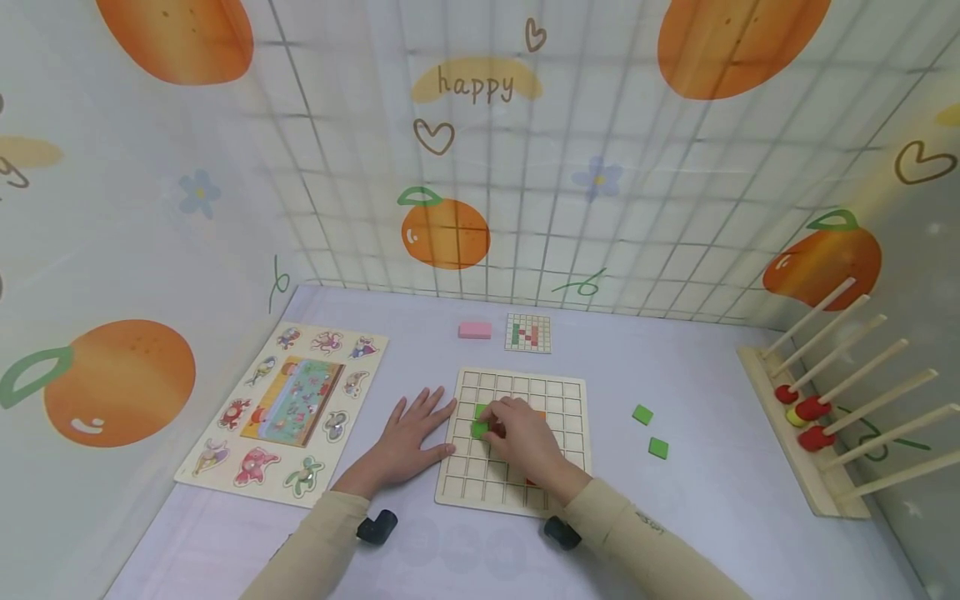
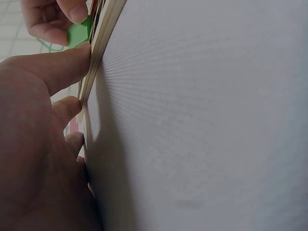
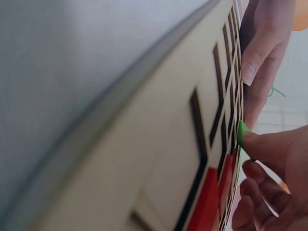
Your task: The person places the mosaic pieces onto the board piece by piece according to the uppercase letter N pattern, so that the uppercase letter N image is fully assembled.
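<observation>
A square wooden grid board (image 1: 459, 493) lies on the table between the hands. My right hand (image 1: 528, 439) is over it and pinches a green square tile (image 2: 80, 32) between thumb and finger. The held tile is tilted at the board's surface in the left wrist view. Another green tile (image 1: 482, 410) shows just past the fingertips. Red tiles (image 3: 204, 202) sit in the grid, partly hidden from above by the right hand. My left hand (image 1: 408, 439) lies with fingers spread on the table, its thumb and fingertips touching the board's left edge.
Two loose green tiles (image 1: 642, 414) lie right of the board. Behind it are a pink block (image 1: 475, 331) and a small pattern card (image 1: 528, 333). An animal puzzle board (image 1: 225, 454) lies at left; a peg stand (image 1: 825, 487) with beads stands at right.
</observation>
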`<act>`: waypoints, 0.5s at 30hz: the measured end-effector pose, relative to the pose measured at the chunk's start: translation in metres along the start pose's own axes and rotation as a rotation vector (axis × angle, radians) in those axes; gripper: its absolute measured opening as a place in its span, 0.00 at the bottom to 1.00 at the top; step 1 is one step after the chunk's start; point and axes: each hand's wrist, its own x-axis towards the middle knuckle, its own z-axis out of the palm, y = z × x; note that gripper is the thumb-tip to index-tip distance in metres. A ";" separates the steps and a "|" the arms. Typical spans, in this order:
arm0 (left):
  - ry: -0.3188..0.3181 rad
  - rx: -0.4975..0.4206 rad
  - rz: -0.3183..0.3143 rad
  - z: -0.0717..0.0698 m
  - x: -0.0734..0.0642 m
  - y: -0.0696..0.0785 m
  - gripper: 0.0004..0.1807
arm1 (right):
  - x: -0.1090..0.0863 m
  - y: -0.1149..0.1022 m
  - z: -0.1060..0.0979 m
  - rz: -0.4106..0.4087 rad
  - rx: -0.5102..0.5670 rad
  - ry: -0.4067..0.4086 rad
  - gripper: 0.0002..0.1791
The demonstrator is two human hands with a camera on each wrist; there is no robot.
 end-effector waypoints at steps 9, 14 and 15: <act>0.002 0.003 0.003 0.001 0.000 -0.001 0.41 | 0.000 0.001 0.003 -0.012 -0.069 0.000 0.09; 0.004 -0.001 0.002 0.001 0.000 0.000 0.41 | 0.000 -0.001 0.002 -0.021 -0.104 0.000 0.08; 0.004 -0.002 0.002 0.001 0.000 0.000 0.41 | 0.000 -0.001 0.002 -0.024 -0.111 0.002 0.08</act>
